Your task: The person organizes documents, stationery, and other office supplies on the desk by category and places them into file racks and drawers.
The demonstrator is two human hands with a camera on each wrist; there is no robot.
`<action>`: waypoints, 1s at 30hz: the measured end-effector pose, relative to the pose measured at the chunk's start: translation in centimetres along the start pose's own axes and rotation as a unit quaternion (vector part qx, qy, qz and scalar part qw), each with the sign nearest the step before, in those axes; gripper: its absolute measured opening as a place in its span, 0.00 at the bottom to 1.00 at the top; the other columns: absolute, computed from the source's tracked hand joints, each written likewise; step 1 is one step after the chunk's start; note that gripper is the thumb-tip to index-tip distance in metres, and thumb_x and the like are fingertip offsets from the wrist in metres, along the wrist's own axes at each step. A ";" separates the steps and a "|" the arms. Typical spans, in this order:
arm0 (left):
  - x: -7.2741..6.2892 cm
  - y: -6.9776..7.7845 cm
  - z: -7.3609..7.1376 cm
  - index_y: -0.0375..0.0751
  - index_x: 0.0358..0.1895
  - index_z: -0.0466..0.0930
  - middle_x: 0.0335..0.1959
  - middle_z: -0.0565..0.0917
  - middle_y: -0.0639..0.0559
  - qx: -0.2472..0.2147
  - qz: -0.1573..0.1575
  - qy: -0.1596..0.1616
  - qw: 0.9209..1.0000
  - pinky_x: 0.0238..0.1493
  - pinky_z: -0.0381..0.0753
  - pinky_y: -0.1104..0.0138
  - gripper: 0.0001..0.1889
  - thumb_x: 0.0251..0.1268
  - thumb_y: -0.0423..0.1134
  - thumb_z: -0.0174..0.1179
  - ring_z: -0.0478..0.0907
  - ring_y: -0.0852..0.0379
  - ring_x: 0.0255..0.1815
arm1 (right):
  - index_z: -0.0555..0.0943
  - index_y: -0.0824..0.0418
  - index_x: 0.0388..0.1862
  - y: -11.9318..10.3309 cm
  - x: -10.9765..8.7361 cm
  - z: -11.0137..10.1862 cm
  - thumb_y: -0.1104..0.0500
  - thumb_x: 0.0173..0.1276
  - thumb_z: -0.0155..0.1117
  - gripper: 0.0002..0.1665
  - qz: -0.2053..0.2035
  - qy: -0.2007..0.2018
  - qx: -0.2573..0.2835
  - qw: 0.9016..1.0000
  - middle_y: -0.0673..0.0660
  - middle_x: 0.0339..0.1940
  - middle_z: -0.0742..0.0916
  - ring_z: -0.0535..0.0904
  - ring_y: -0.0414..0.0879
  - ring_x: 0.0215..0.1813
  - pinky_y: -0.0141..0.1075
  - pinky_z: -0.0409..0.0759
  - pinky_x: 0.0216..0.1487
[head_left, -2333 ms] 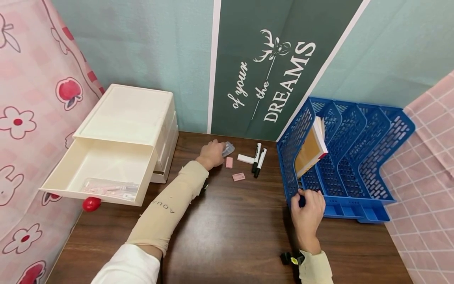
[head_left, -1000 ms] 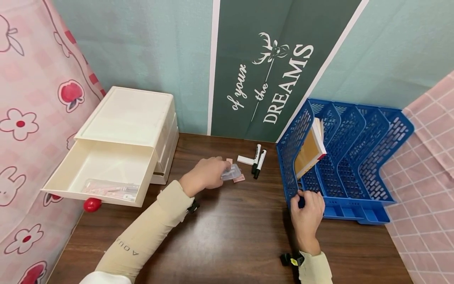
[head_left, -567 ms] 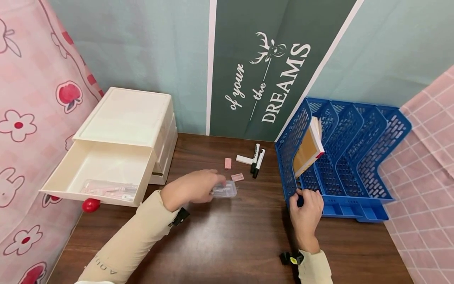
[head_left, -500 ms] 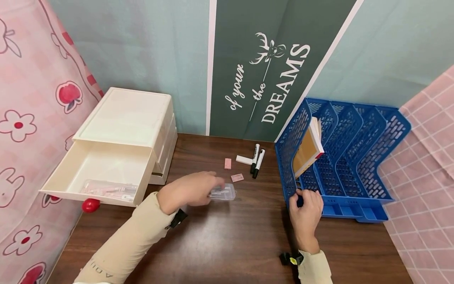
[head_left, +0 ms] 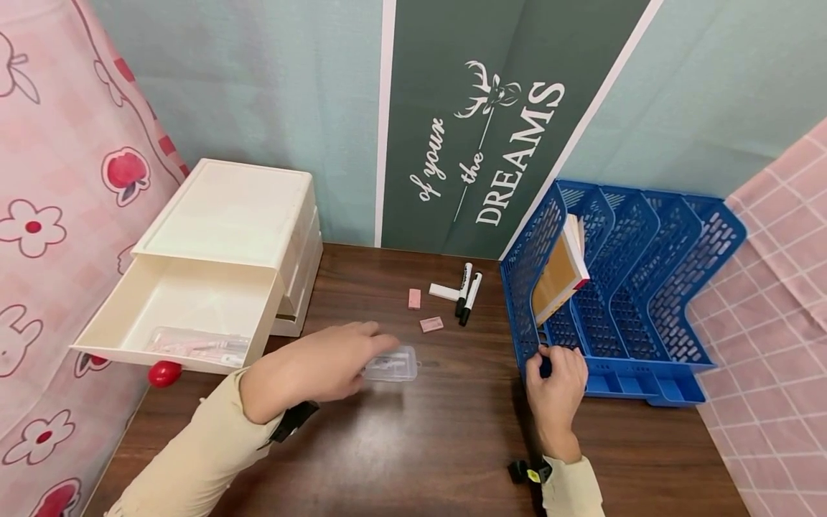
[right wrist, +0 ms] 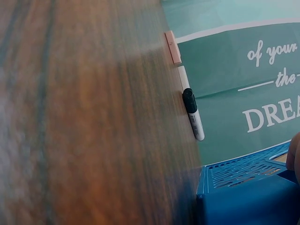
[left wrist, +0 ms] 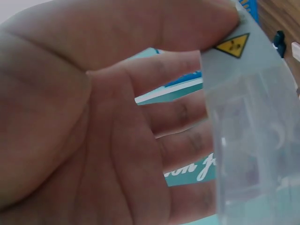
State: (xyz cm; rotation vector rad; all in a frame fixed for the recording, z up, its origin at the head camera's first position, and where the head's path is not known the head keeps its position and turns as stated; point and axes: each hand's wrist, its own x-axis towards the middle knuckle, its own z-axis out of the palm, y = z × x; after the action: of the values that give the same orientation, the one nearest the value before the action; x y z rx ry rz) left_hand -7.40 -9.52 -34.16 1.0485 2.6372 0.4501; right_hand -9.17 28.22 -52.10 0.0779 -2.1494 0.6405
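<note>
My left hand [head_left: 316, 368] pinches a small clear plastic case [head_left: 395, 365] over the table. In the left wrist view, the thumb presses the near face of the case [left wrist: 253, 136] beside a yellow warning triangle, and the fingers reach behind it. What lies inside is blurred. At the right, my right hand [head_left: 558, 388] grips the front left corner of a blue file rack [head_left: 636, 294]. A yellow-covered book [head_left: 557, 281] leans in the rack's leftmost slot. Only the right hand's fingertips [right wrist: 294, 157] show at the edge of the right wrist view.
A white drawer unit [head_left: 226, 208] stands at the left, its top drawer [head_left: 187, 294] pulled out with a clear case of pink items [head_left: 200, 346] inside. Two pink erasers [head_left: 431, 324], a white bar [head_left: 444, 291] and two markers [head_left: 472, 298] lie at the table's back.
My left hand has picked up the clear case from the back of the table and brought it toward the front left, past the pink erasers. The right hand stays on the rack.
</note>
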 end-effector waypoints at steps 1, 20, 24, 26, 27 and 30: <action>-0.2 0.1 -0.1 0.41 0.65 0.76 0.49 0.80 0.45 0.007 0.002 0.002 1.000 0.50 0.81 0.55 0.31 0.55 0.28 0.72 0.80 0.50 0.48 | 0.81 0.68 0.31 0.0 0.0 0.0 0.73 0.56 0.60 0.05 0.000 0.000 -0.001 1.000 0.66 0.30 0.84 0.78 0.63 0.39 0.56 0.65 0.69; -4.4 1.1 -2.5 0.41 0.66 0.77 0.50 0.78 0.48 0.087 0.012 0.042 0.995 0.44 0.80 0.52 0.34 0.50 0.29 0.73 0.78 0.48 0.51 | 0.80 0.68 0.30 0.2 0.0 0.0 0.72 0.57 0.61 0.03 -0.006 -0.002 0.003 1.000 0.65 0.29 0.85 0.78 0.63 0.38 0.57 0.65 0.68; -5.1 0.9 -3.1 0.42 0.65 0.78 0.51 0.78 0.48 0.091 0.007 0.044 0.995 0.45 0.80 0.51 0.34 0.50 0.30 0.75 0.78 0.47 0.52 | 0.81 0.68 0.30 0.1 0.0 -0.1 0.72 0.57 0.61 0.03 -0.004 -0.005 0.002 1.000 0.65 0.30 0.85 0.78 0.63 0.39 0.56 0.65 0.69; -5.5 0.8 -3.4 0.43 0.65 0.78 0.50 0.78 0.48 0.093 0.004 0.045 0.995 0.46 0.80 0.51 0.34 0.49 0.30 0.75 0.78 0.47 0.52 | 0.81 0.68 0.31 0.1 0.0 -0.1 0.71 0.58 0.61 0.03 -0.004 -0.007 0.002 1.000 0.65 0.30 0.85 0.78 0.63 0.39 0.56 0.65 0.69; -5.6 0.7 -3.6 0.43 0.64 0.78 0.50 0.78 0.48 0.095 0.003 0.046 0.994 0.46 0.80 0.50 0.34 0.49 0.29 0.75 0.78 0.47 0.52 | 0.81 0.68 0.31 0.1 0.0 -0.1 0.71 0.58 0.61 0.03 -0.004 -0.006 0.002 1.000 0.65 0.30 0.85 0.78 0.63 0.39 0.56 0.65 0.69; -6.0 0.2 -3.9 0.43 0.63 0.78 0.48 0.77 0.50 0.103 0.008 0.052 0.993 0.45 0.79 0.51 0.34 0.47 0.28 0.75 0.78 0.48 0.51 | 0.81 0.68 0.31 0.0 0.0 -0.2 0.72 0.58 0.60 0.03 -0.003 -0.006 -0.001 1.000 0.65 0.30 0.85 0.78 0.63 0.40 0.56 0.65 0.69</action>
State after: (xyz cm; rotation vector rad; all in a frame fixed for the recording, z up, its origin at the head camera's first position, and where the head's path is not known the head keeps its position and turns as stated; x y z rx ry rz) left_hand -4.39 -14.29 -29.71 1.1356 2.8167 0.2442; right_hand -9.00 28.35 -52.03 0.0873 -2.1611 0.6368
